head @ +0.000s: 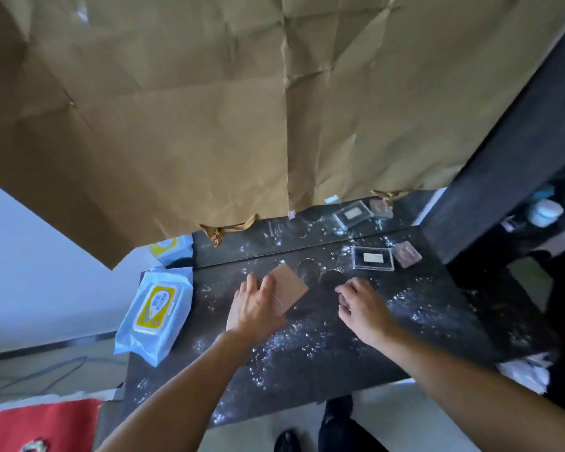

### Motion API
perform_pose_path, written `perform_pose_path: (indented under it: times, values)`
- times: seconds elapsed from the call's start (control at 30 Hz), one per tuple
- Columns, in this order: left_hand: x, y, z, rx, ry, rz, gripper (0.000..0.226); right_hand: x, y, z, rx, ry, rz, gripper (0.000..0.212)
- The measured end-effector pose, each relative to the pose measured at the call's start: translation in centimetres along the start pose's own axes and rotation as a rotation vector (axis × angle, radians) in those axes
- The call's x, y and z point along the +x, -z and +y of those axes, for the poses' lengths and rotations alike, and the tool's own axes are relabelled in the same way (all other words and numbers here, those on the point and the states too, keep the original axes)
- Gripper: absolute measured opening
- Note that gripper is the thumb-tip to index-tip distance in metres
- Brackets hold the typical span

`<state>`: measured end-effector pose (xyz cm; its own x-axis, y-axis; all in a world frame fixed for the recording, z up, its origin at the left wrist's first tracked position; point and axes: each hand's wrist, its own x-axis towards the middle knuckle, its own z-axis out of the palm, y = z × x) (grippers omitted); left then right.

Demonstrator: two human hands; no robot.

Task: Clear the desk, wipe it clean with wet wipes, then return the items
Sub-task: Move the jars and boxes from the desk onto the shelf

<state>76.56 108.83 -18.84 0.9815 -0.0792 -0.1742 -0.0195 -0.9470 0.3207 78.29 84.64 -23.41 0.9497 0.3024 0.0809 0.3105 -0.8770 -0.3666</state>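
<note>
Floor: a red cloth (pixel 43 422) is lying at the near left, below the desk edge.
Desk (pixel 307 370): its dark top is carrying white specks (pixel 294 334), scattered from the near edge to the back.
Left hand (pixel 255 305): it is lying palm down on the desk with straight fingers, which are pressing on the near left part of a brown card (pixel 292 287).
Brown card: it is lying flat at the middle of the desk – half under the left fingers, its far corner sticking out past them.
Right hand (pixel 362 305): it is hovering low just right of the card without touching it, fingers curled toward the desk; whether they are pinching anything I cannot tell.
Wet wipes pack (pixel 154 308): it is lying on the desk's left edge, well left of the left hand, its yellow lid facing up.
Clear case (pixel 372 258): it is sitting beyond the right hand – a small pink box (pixel 406 254) just beside it on the right.
Brown paper (pixel 209 109): a creased sheet is hanging behind the desk.
</note>
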Motion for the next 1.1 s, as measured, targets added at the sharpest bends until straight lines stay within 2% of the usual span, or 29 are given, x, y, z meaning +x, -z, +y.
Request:
perform_pose_path:
  times: [0.27, 0.53, 0.8, 1.0, 1.1]
  values:
    - [0.9, 0.6, 9.4, 0.016, -0.275, -0.004, 0.072, -6.3, 7.6, 5.1, -0.045, -0.283, 0.098, 0.022]
    - [1.6, -1.6, 21.6, 0.078, -0.47, -0.007, 0.072, -13.7, 13.0, 13.5, -0.037, -0.452, 0.158, 0.025]
    - [2.8, -3.8, 36.1, 0.003, -0.501, 0.023, 0.073, -19.4, 17.5, 24.9, -0.026, -0.474, 0.252, 0.024]
    - [6.3, -0.9, 46.2, -0.098, -0.54, 0.202, 0.072, -20.9, 21.4, 31.1, -0.028, -0.45, 0.259, 0.024]
    - [9.3, 1.8, 50.3, -0.077, -0.574, 0.327, 0.069, -20.2, 22.8, 33.0, -0.04, -0.429, 0.273, 0.023]
